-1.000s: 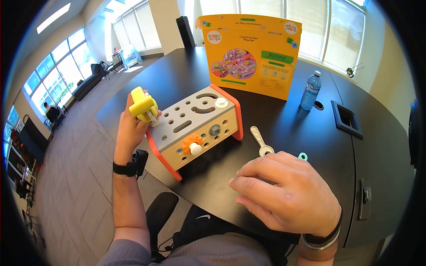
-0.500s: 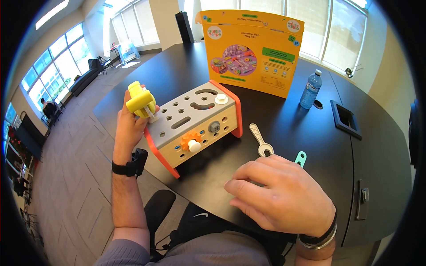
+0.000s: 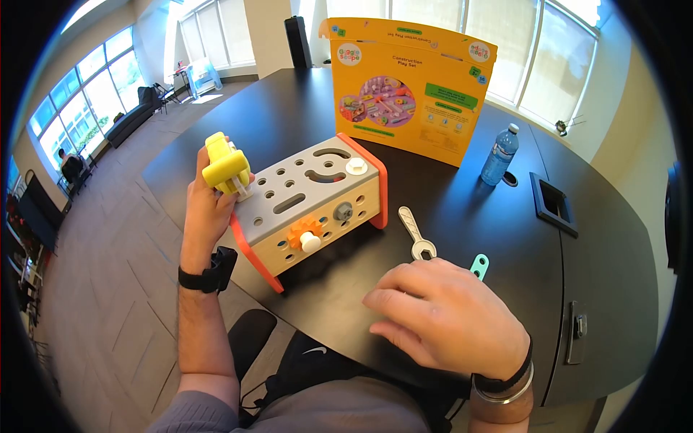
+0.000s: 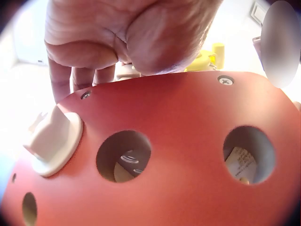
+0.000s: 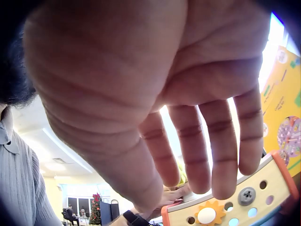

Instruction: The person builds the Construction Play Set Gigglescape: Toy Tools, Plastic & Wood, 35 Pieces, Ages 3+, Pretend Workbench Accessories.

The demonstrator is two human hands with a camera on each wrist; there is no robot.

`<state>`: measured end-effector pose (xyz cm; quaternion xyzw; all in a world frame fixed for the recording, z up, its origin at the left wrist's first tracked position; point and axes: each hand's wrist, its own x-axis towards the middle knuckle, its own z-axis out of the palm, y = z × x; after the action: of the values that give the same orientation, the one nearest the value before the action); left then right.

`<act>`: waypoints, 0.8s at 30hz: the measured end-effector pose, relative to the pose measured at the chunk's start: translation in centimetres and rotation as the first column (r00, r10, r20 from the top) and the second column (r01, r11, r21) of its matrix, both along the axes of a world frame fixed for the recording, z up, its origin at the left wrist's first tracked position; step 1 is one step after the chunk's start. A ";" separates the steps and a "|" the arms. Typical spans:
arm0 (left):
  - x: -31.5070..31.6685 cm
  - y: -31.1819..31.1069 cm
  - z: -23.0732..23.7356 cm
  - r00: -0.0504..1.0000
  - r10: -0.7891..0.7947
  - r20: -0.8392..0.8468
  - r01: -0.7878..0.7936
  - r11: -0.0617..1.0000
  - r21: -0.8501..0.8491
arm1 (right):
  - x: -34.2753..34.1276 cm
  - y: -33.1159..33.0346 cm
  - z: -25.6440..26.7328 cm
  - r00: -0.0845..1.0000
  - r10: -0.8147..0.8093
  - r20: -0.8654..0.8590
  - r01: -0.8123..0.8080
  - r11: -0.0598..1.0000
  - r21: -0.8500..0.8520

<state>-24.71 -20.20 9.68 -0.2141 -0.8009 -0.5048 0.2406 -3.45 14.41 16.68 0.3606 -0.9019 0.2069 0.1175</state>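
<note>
On the black table (image 3: 361, 281) before you stands a toy workbench (image 3: 317, 196), an orange gear (image 3: 294, 234) on its near side. Your left hand (image 3: 206, 220) is at its left end, right beside a yellow toy piece (image 3: 225, 164); in the left wrist view its fingers reach past the red end panel (image 4: 188, 122), but you cannot tell whether they pinch anything. Your right hand (image 3: 447, 317) hovers palm down, fingers loosely bent and slightly spread, holding nothing, near a cream toy wrench (image 3: 411, 227) and a teal holed strip (image 3: 479, 267).
</note>
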 end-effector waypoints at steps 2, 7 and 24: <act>0.2 0.2 -0.2 1.000 0.019 0.009 -0.019 1.000 0.004 | -0.3 0.3 -0.2 0.998 -0.055 -0.002 0.055 0.998 0.004; 0.0 0.0 -1.2 0.998 0.007 0.059 -0.012 0.996 0.089 | -0.8 1.3 -0.4 0.994 -0.105 -0.034 0.105 0.994 -0.002; -1.0 -1.3 -2.5 1.000 0.019 -0.005 -0.018 0.999 0.051 | -5.2 13.1 -2.8 0.757 -0.652 0.035 0.653 0.754 -0.069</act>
<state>-25.73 -21.50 7.20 -0.2018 -0.7890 -0.5223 0.2527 -8.68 27.53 13.85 0.0180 -0.9629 0.1889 0.1918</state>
